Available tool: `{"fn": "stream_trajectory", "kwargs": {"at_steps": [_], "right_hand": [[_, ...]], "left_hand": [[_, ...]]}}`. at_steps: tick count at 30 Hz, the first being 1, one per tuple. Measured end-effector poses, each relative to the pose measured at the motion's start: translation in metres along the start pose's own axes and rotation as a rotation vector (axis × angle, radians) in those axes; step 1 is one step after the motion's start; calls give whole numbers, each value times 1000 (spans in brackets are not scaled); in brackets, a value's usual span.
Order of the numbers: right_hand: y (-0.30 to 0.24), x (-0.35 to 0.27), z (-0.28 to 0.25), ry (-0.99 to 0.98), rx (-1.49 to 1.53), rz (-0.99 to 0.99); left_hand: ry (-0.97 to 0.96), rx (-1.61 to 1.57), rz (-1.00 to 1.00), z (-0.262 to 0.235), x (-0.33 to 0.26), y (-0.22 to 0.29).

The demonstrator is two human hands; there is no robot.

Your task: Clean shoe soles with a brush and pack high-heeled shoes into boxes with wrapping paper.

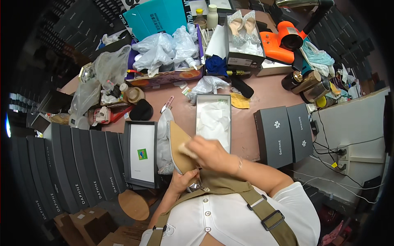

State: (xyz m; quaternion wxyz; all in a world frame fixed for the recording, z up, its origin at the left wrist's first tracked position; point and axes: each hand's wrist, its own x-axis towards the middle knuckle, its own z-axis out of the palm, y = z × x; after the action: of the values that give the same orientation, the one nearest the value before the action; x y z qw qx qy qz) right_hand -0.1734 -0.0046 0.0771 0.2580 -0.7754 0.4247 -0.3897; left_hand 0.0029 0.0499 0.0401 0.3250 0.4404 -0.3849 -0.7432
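My left hand (182, 180) grips the heel end of a shoe (179, 143) held sole up, its tan sole facing me. My right hand (209, 152) presses a small pale pad (186, 151) against that sole. Just beyond the shoe lies an open grey shoe box (213, 98) lined with white tissue paper. To the left of the shoe sits a box lid (142, 152), inside up, with a small green sticker on it. A clear plastic bag (163, 141) lies between the lid and the shoe.
Two closed dark grey shoe boxes (283, 133) lie at the right. A row of dark boxes (69, 168) stands at the left. The far table holds plastic bags (162, 51), an open box with sparkly heels (243, 28), an orange tool (283, 41), and bottles (212, 16).
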Motion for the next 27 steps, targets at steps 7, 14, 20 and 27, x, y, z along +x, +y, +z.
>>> {"fn": "stream_trajectory", "kwargs": {"at_steps": [7,14,20,27], "right_hand": [[9,4,0,-33,-69,-10],[-14,-17,-5,-149,-83,-121],[-25,-13,-9,-239,-107,-180],[-5,26,-4,-146,-178,-88]], "left_hand": [[-37,-18,17,2,7,9],[-106,45,-10,5,11,12],[-196,39,-54,1,13,7],[-138,54,-48,1,13,15]]}}
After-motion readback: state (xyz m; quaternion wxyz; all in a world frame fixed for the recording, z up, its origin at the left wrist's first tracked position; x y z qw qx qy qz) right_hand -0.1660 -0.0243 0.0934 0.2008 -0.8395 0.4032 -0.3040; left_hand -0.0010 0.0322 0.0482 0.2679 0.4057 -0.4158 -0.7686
